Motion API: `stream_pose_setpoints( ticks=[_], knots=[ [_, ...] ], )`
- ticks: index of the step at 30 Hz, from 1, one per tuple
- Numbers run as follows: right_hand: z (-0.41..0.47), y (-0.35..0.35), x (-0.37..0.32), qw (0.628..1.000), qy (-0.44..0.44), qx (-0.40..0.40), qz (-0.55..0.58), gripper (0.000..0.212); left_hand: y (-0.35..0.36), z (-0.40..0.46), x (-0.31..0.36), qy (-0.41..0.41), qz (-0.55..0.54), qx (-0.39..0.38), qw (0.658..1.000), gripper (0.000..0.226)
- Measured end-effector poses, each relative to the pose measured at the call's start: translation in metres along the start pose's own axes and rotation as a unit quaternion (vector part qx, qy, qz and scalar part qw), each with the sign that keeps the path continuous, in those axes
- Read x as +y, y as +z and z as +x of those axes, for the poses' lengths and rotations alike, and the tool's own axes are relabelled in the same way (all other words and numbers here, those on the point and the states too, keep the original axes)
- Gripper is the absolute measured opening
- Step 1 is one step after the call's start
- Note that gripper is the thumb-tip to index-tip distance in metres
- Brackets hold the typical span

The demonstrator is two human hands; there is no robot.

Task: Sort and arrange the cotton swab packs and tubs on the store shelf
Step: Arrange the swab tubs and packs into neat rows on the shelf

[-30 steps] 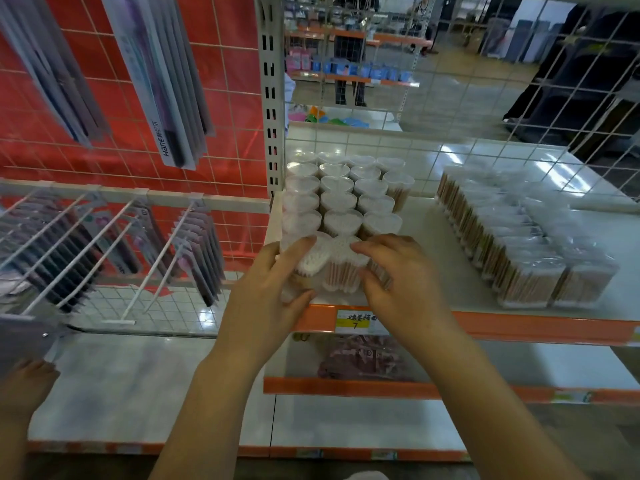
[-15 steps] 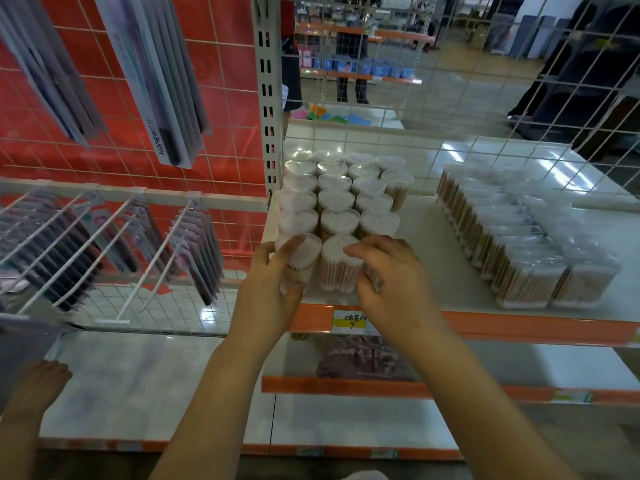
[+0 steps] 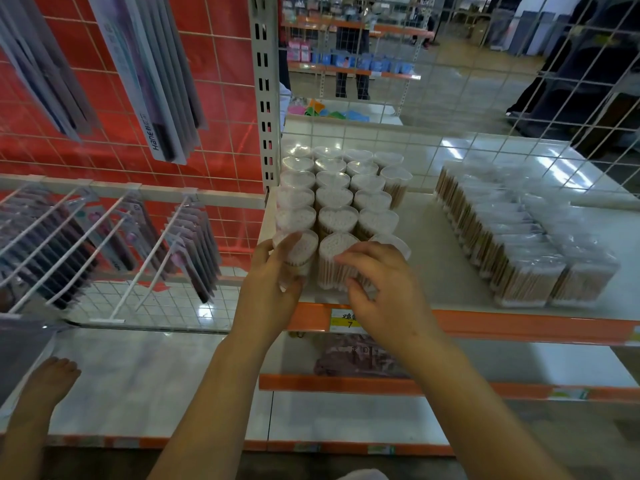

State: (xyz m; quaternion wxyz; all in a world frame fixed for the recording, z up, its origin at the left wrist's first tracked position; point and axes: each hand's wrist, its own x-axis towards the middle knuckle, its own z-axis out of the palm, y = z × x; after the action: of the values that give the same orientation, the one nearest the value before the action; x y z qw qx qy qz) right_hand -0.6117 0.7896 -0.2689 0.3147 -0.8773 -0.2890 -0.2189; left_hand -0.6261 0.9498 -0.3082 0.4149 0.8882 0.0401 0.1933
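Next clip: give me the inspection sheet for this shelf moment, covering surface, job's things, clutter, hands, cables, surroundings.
Surface: pale store shelf with an orange front edge carrying a price tag.
Job's things: heart-shaped cotton swab tubs in rows at the shelf's left; wrapped cotton swab packs in rows at its right.
Clutter: a dark bagged item on the shelf below.
Hands: left hand grips the front-left tub; right hand, fingers curled, on the front tubs beside it.
Cables: nothing seen.
Surroundings: red grid panel with hanging packets, white wire mesh, aisle behind.
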Motion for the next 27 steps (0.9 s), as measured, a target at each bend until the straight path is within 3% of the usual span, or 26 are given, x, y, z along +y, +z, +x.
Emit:
stream_pose_setpoints(
  ticks=[16,22,27],
  knots=[
    [-0.008,0.0,-0.003,1.0,0.009,-0.023,0.009,0.028,0.002,0.005,-0.008,0.004,-0.049,-0.003,0.999,0.058],
    [-0.009,-0.002,-0.003,1.0,0.017,-0.022,0.011,0.027,0.0,0.005,-0.004,0.007,-0.023,0.0,1.0,0.059],
    [0.004,-0.007,-0.003,0.999,0.03,0.031,-0.001,0.026,-0.014,0.014,0.008,0.033,0.04,-0.002,0.999,0.062]
  ],
)
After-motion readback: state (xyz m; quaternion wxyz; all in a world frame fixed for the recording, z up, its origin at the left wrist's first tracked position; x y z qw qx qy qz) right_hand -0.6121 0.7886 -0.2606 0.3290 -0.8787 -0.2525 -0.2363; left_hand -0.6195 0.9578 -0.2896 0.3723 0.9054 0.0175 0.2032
